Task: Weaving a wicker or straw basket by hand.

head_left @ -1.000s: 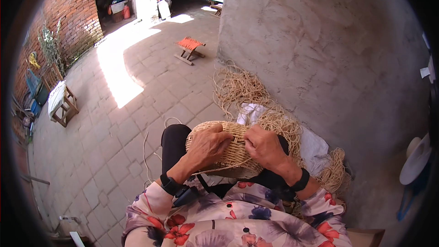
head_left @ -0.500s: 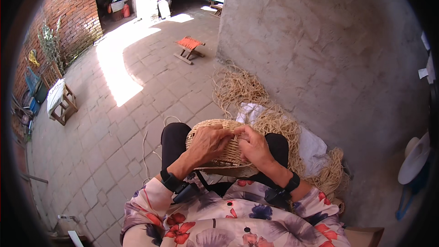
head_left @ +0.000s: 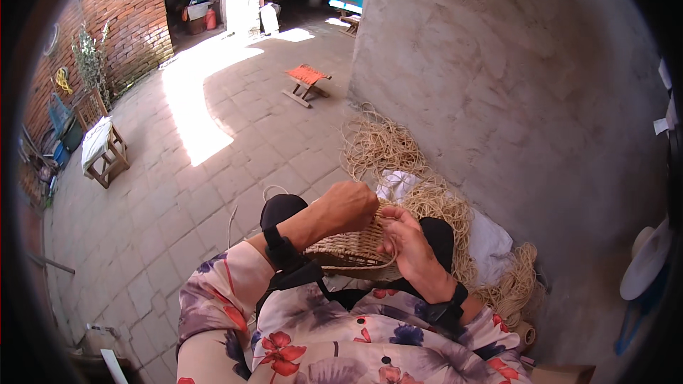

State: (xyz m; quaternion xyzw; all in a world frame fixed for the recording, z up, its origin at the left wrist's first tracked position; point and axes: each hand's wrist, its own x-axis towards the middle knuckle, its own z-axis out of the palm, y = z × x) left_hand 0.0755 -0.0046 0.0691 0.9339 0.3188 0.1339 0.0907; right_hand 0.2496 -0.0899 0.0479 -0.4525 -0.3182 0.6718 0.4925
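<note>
two hands meet over a woven straw basket (head_left: 348, 247) resting on the person's lap. left hand (head_left: 348, 206) arches over the basket's far rim, wrist bent, fingers curled down onto the weave. right hand (head_left: 407, 245) sits at the near rim, palm turned inward, fingers pinching a thin straw strand (head_left: 370, 267) that loops below. loose straw pile (head_left: 427, 199) lies just beside the knees against a grey plaster wall (head_left: 512, 85). paved courtyard floor (head_left: 178, 206) spreads left, sunlit, with a small orange stool (head_left: 306, 82) well apart
</note>
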